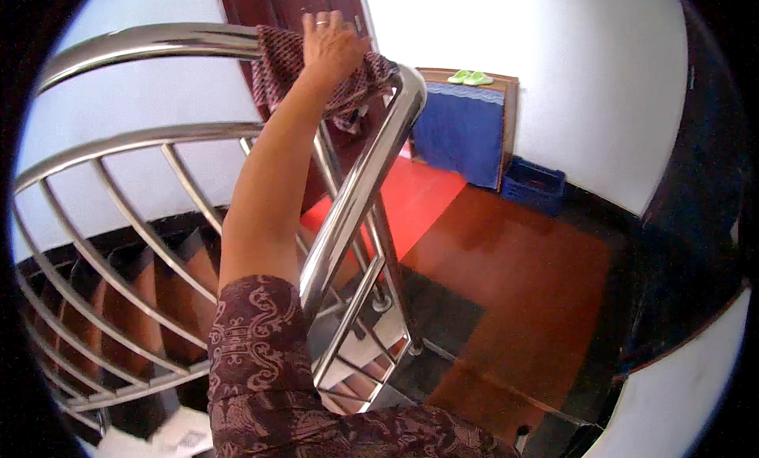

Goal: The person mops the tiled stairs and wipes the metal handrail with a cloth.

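My left hand (335, 50), with a ring on one finger, is closed over a dark red and black patterned cloth (278, 54). The cloth lies over the upper corner of a shiny stainless steel handrail (160, 41), and its folds hang down below the rail. My left arm reaches up across the picture in a dark patterned sleeve. From the cloth the thick rail bends and slopes down towards me. My right hand is out of view.
Metal balusters (127, 220) and dark stair treads (142, 298) are at left. Beyond the rail stand a wooden cabinet (510, 120) with a blue curtain, light green shoes (470, 77) on top, and a blue plastic crate (533, 185) beside it. A red mat (415, 203) lies on the floor.
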Available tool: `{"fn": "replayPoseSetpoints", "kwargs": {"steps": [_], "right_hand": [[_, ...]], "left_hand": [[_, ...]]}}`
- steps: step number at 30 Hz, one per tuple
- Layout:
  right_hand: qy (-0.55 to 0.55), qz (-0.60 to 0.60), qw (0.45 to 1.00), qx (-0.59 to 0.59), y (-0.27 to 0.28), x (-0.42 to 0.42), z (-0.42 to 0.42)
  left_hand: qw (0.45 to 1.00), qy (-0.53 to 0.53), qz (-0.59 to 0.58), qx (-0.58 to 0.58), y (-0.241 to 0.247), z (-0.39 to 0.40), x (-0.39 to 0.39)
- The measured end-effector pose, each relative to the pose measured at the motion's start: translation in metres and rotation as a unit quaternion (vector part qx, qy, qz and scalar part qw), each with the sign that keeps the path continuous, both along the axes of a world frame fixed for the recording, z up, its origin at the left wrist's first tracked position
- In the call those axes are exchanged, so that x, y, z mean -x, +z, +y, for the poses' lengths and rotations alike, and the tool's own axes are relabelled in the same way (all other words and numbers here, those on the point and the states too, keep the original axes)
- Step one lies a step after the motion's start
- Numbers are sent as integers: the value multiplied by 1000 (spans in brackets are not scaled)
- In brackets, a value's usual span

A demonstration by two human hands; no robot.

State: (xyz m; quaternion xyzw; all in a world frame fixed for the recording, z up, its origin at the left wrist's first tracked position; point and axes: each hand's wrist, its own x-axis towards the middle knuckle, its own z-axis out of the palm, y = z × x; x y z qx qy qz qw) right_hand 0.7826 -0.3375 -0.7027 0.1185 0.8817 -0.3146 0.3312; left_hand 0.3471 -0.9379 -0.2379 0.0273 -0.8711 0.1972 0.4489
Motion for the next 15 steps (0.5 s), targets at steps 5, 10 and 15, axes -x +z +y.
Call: {"fn": "replayPoseSetpoints", "kwargs": {"steps": [5, 10, 15], "right_hand": [[-36, 30, 999, -11, 7, -13, -22], [-59, 33, 998, -19, 10, -33, -24], [-78, 17, 996, -40, 3, -62, -18]], "left_hand": [[954, 181, -228, -77, 22, -9, 1], [936, -12, -325, -136, 11, -6, 34], [790, -373, -375, -309, -15, 15, 28]]}}
